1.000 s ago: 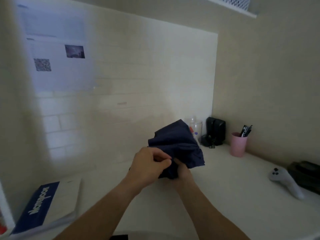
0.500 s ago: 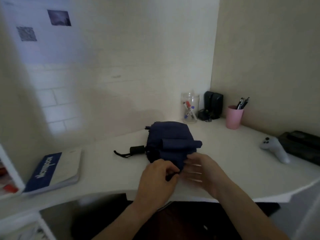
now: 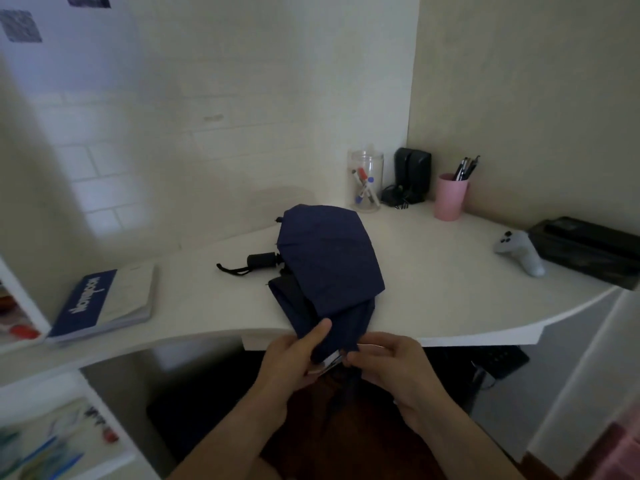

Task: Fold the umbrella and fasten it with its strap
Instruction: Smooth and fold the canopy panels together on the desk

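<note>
A navy blue folding umbrella [image 3: 329,258] lies on the white desk [image 3: 433,299], canopy loosely bunched, its black handle [image 3: 261,260] with a wrist loop pointing left. The near end of the fabric hangs over the desk's front edge. My left hand [image 3: 294,355] pinches that end, thumb on top of the cloth. My right hand [image 3: 391,358] grips the same end from the right, fingers at a small pale tab that may be the strap [image 3: 329,362].
A blue-covered notebook [image 3: 104,303] lies at the desk's left. At the back stand a clear jar of markers [image 3: 365,181], black speakers [image 3: 412,174] and a pink pen cup [image 3: 450,195]. A grey controller [image 3: 519,251] and a black box [image 3: 588,247] sit at the right.
The umbrella went from held up in the air to lying on the desk. Both hands slid back to its near end at the desk edge, and the view tilted down.
</note>
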### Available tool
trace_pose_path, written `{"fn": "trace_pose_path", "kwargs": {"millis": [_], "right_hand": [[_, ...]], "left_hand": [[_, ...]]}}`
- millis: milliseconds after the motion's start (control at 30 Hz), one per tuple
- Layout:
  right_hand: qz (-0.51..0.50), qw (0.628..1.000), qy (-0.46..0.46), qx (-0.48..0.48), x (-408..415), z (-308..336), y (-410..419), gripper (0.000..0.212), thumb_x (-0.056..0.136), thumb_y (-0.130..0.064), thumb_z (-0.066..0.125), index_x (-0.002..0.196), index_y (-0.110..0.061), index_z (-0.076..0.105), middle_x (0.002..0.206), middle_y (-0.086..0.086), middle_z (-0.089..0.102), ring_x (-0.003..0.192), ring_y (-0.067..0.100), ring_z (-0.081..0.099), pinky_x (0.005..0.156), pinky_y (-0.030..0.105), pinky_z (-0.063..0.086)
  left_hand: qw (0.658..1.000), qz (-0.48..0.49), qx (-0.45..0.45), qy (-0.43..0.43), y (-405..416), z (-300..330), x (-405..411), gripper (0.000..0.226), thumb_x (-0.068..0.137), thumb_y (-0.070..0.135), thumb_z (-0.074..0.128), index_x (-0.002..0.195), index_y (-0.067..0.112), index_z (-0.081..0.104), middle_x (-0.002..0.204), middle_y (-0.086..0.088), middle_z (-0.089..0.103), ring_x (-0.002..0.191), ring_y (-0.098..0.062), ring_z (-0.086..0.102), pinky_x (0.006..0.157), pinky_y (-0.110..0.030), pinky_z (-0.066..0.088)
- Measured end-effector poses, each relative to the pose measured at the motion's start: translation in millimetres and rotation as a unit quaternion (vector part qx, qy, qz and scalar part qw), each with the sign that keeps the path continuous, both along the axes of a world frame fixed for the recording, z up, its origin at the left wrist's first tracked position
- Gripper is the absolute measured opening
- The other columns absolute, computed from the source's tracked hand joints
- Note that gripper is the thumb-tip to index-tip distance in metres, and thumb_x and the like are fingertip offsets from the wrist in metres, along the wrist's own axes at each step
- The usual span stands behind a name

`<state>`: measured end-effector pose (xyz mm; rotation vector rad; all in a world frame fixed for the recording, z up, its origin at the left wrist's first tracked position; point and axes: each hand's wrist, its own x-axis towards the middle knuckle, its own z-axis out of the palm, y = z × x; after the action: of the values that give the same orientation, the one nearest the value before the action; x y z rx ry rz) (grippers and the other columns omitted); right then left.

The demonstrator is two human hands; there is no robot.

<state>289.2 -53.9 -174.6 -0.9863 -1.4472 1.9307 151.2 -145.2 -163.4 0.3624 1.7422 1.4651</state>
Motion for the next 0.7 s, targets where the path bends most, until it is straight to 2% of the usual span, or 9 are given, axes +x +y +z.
{"fn": "trace_pose_path", "kwargs": {"millis": [67, 133, 233, 333, 400, 500, 567, 633, 700], "right_hand": [[0.024, 1.0, -0.005, -0.005, 4, -5, -6, 0.036, 0.077, 0.012, 0.076, 0.108, -0.006, 0.071, 0.095, 0.013, 0.08, 0.093, 0.027, 0.077, 0.082, 0.032, 0.061], [0.031, 0.999, -0.015, -0.005, 8, -13, -10, 0.044, 0.077, 0.018, 0.071, 0.113, -0.006, 0.069, 0.096, 0.013, 0.08, 0.093, 0.026, 0.076, 0.081, 0.031, 0.06], [0.03, 0.999, -0.039, -0.021, 17, -28, -15, 0.044, 0.078, 0.022, 0.064, 0.112, -0.006, 0.069, 0.094, 0.013, 0.08, 0.09, 0.024, 0.076, 0.082, 0.032, 0.059], [0.055, 0.996, -0.054, -0.043, 23, -42, -17, 0.049, 0.078, 0.028, 0.049, 0.11, -0.002, 0.07, 0.095, 0.015, 0.08, 0.095, 0.026, 0.076, 0.087, 0.036, 0.059], [0.067, 0.994, -0.063, -0.056, 25, -53, -20, 0.05, 0.076, 0.03, 0.044, 0.108, 0.002, 0.07, 0.095, 0.018, 0.079, 0.095, 0.028, 0.076, 0.085, 0.036, 0.059], [0.089, 0.988, -0.097, -0.075, 28, -74, -26, 0.043, 0.079, 0.032, 0.046, 0.103, 0.006, 0.071, 0.092, 0.022, 0.079, 0.086, 0.028, 0.077, 0.076, 0.033, 0.059], [0.136, 0.977, -0.14, -0.082, 29, -88, -28, 0.041, 0.078, 0.03, 0.05, 0.102, 0.005, 0.072, 0.094, 0.021, 0.079, 0.086, 0.026, 0.077, 0.076, 0.031, 0.059], [0.145, 0.969, -0.198, -0.03, 30, -93, -26, 0.041, 0.074, 0.023, 0.058, 0.1, -0.004, 0.073, 0.096, 0.016, 0.079, 0.093, 0.025, 0.076, 0.079, 0.031, 0.057], [0.038, 0.958, -0.24, 0.154, 34, -84, -12, 0.042, 0.071, 0.014, 0.06, 0.092, -0.02, 0.072, 0.091, 0.001, 0.077, 0.094, 0.023, 0.074, 0.081, 0.028, 0.055]], "left_hand": [[0.996, 0.038, 0.056, -0.066, -2, -4, 2, 0.032, 0.082, 0.022, 0.085, 0.106, 0.007, 0.071, 0.098, -0.01, 0.08, 0.087, -0.024, 0.078, 0.064, -0.025, 0.063], [0.991, 0.065, 0.088, -0.081, -6, -9, 3, 0.027, 0.083, 0.007, 0.081, 0.108, 0.002, 0.072, 0.095, -0.012, 0.081, 0.085, -0.024, 0.077, 0.061, -0.024, 0.062], [0.987, 0.07, 0.113, -0.086, -7, -16, 2, 0.019, 0.087, 0.006, 0.077, 0.106, 0.006, 0.072, 0.09, -0.007, 0.082, 0.088, -0.022, 0.076, 0.066, -0.025, 0.061], [0.981, 0.075, 0.135, -0.116, -4, -20, 2, 0.016, 0.089, 0.004, 0.074, 0.105, 0.005, 0.072, 0.094, -0.009, 0.082, 0.09, -0.022, 0.075, 0.07, -0.026, 0.06], [0.979, 0.076, 0.145, -0.123, -1, -22, 0, 0.015, 0.09, 0.004, 0.073, 0.105, 0.005, 0.072, 0.092, -0.007, 0.082, 0.091, -0.021, 0.075, 0.074, -0.027, 0.057], [0.976, 0.072, 0.154, -0.133, 2, -28, -2, 0.016, 0.09, 0.002, 0.072, 0.106, 0.006, 0.073, 0.095, -0.007, 0.082, 0.093, -0.021, 0.075, 0.075, -0.028, 0.057], [0.976, 0.076, 0.149, -0.137, 2, -32, -3, 0.017, 0.09, 0.001, 0.072, 0.107, 0.004, 0.073, 0.101, -0.01, 0.081, 0.098, -0.024, 0.075, 0.076, -0.028, 0.058], [0.977, 0.081, 0.145, -0.132, 1, -35, -6, 0.021, 0.09, 0.0, 0.072, 0.11, 0.004, 0.072, 0.107, -0.012, 0.08, 0.103, -0.026, 0.074, 0.077, -0.028, 0.059], [0.978, 0.083, 0.145, -0.121, -3, -37, -9, 0.022, 0.09, -0.001, 0.072, 0.11, 0.005, 0.072, 0.104, -0.011, 0.08, 0.099, -0.025, 0.076, 0.071, -0.026, 0.062]]}}
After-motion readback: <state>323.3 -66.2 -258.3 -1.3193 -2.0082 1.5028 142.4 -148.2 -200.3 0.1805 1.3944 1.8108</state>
